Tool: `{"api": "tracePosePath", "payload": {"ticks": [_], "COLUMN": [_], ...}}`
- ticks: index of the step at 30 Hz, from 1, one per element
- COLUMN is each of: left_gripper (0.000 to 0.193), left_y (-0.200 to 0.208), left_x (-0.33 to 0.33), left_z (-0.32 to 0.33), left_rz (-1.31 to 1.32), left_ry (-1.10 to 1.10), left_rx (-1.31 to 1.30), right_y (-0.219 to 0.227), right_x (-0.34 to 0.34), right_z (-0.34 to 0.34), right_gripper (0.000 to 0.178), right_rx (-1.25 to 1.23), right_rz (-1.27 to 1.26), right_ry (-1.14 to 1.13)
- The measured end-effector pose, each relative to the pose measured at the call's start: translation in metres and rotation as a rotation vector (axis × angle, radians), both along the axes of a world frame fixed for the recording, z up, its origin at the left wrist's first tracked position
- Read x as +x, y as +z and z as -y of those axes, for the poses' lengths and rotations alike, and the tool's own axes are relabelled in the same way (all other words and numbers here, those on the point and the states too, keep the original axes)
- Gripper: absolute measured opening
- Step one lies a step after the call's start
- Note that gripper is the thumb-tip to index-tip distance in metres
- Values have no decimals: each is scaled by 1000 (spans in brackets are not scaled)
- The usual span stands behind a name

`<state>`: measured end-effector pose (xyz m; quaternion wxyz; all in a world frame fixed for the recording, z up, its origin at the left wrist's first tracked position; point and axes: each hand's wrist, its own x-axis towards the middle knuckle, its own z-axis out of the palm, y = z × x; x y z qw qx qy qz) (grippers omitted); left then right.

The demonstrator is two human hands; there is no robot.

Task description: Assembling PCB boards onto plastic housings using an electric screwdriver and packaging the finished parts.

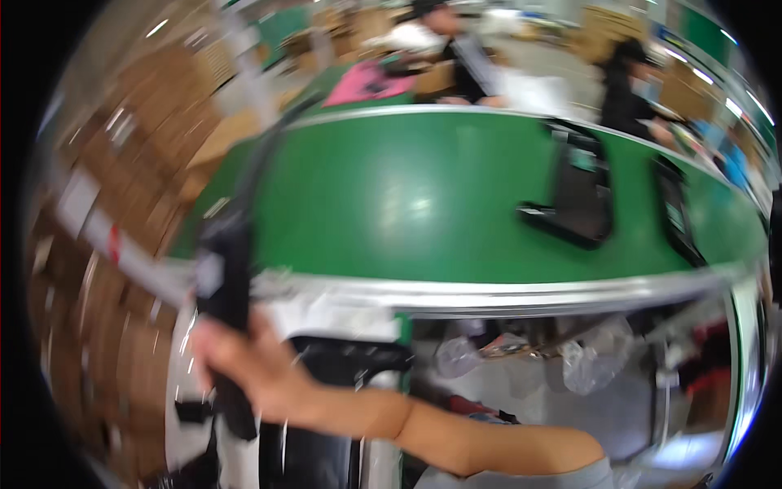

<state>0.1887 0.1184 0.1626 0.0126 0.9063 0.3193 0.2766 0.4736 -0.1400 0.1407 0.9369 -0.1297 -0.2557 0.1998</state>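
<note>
My right hand (261, 371) is closed around the lower part of a long black plastic part (226, 253). The part stands roughly upright at the left, blurred by motion, with a pale patch on its side and a thin upper end leaning right over the belt's left end. My bare right forearm crosses from the lower right. Below and beside the hand, more black plastic parts (350, 359) lie in a white-lined container. On the green conveyor belt (366, 196) rest a bent black plastic part (582, 191) and a narrower one (678, 210). My left hand is out of view.
A pale metal rail (472, 295) edges the belt's near side. Stacked cardboard boxes (122, 350) fill the left. Clear plastic bags (599, 354) sit beneath the belt. Two people (464, 69) are beyond it, near a pink sheet (371, 84) with dark items.
</note>
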Motion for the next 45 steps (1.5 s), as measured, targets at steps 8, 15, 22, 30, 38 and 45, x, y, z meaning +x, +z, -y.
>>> {"api": "tracePosePath", "payload": {"ticks": [8,15,22,30,38,45], "left_gripper": [22,21,19,18,17,21], "left_y": [7,35,49,51,53,-17], "left_x": [45,26,38,39,41,-93], "left_z": [25,52,58,65,51,-91], "left_rz": [77,127,83,69,151,96], "left_ry": [10,104,14,33,70,476], "left_rx": [-112,-25,180,112,188,202], "right_y": [-6,-6,-5,-6,-6,-6], "right_x": [12,9,12,9,7,8], "right_z": [4,5,1,1,-3,0], "right_gripper": [40,49,49,48,47,48], "right_rx": [68,87,52,36,19,6], "right_rz": [45,102,133,234,251,251], "right_ry": [-57,55,41,53,74,86]}}
